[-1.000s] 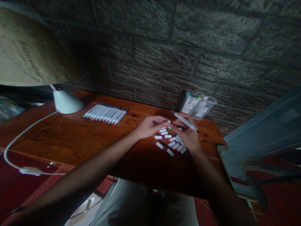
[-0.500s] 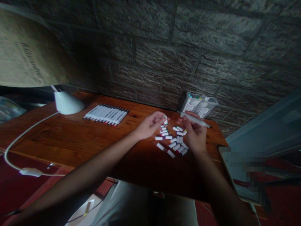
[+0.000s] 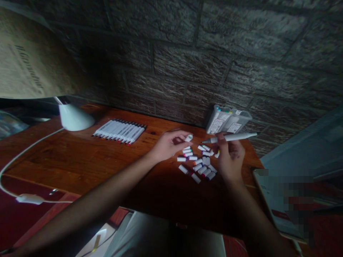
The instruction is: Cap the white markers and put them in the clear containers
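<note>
White cap [image 3: 189, 137] now sits pinched in the left hand [image 3: 171, 144], lifted off the loose caps [image 3: 199, 164]. The right hand [image 3: 230, 157] grips the marker [image 3: 232, 137], swung level (tip facing the cap, near it) above the wooden desk [image 3: 80, 157].

Your left hand [image 3: 170, 144] stretches forward, fingertips pinched together; your right hand [image 3: 230, 157] is raised just right of it, fingers curled closed.
</note>
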The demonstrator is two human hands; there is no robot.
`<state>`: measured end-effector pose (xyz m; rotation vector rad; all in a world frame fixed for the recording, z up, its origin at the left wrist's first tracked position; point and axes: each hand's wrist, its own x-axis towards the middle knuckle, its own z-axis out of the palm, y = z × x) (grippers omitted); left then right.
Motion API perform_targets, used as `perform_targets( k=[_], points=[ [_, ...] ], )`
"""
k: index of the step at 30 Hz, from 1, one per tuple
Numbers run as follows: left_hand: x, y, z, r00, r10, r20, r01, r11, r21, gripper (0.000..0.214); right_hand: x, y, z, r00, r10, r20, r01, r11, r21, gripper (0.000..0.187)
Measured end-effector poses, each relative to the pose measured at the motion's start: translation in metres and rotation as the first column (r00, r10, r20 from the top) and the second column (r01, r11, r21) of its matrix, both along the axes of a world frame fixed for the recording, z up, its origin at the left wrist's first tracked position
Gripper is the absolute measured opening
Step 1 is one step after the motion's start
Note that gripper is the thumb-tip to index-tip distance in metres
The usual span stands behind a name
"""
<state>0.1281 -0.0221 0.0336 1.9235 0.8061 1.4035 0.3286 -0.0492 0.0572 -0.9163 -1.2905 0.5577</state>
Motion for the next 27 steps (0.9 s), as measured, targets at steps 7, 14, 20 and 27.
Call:
perform_targets(
  k=[7, 14, 20, 27],
  points=[
    [-0.0022, -0.0061, 0.0048, 0.972, 0.130, -0.197, -0.101, 0.983, 0.151, 0.015, -0.0021, -0.0019, -0.0010, 0.996, -0.023, 0.086, 0.016, 0.997, 0.080, 0.021],
    [-0.0024, -0.0059, 0.0009, 0.950, 0.211, -0.232, -0.168, 0.967, 0.189, 0.016, -0.0020, -0.0025, -0.0044, 0.977, -0.013, 0.213, -0.008, 0.995, 0.096, 0.019],
    [-0.0053, -0.0063, 0.0041, 0.928, 0.206, -0.310, -0.136, 0.963, 0.233, 0.005, -0.0023, -0.0051, -0.0074, 0.966, -0.018, 0.257, -0.019, 0.990, 0.142, 0.015],
    [-0.0063, -0.0054, 0.0055, 0.928, 0.204, -0.313, -0.111, 0.950, 0.291, 0.008, -0.0038, -0.0062, -0.0073, 0.932, -0.002, 0.363, -0.058, 0.987, 0.153, 0.013]
  ],
)
